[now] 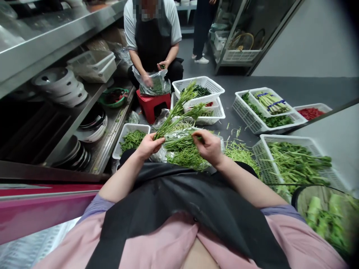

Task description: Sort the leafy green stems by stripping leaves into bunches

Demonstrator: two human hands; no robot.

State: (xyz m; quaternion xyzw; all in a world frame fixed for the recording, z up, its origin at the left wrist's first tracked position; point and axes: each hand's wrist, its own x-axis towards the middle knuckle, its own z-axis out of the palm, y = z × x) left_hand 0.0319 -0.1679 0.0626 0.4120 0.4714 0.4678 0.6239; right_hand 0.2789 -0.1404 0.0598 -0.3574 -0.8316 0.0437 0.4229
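My left hand (pixel 151 145) is closed around the lower ends of a bunch of long green stems (pixel 179 106), whose leafy tops point up and away to the right. Fingers pinched together, my right hand (pixel 208 145) is to the right of the stems; whatever it may hold is too small to make out. Between and below both hands, a pile of cut green stalks (pixel 187 155) lies on clear plastic in front of my lap. Paler green scraps (pixel 239 151) are heaped to the right of the pile.
Across from me a person (pixel 154 33) handles a plastic bag (pixel 154 84) on a red stool (pixel 153 106). White baskets of vegetables stand ahead and right (pixel 259 129), (pixel 266 164). A small white basket (pixel 114 149) and metal shelves (pixel 98 155) are at left.
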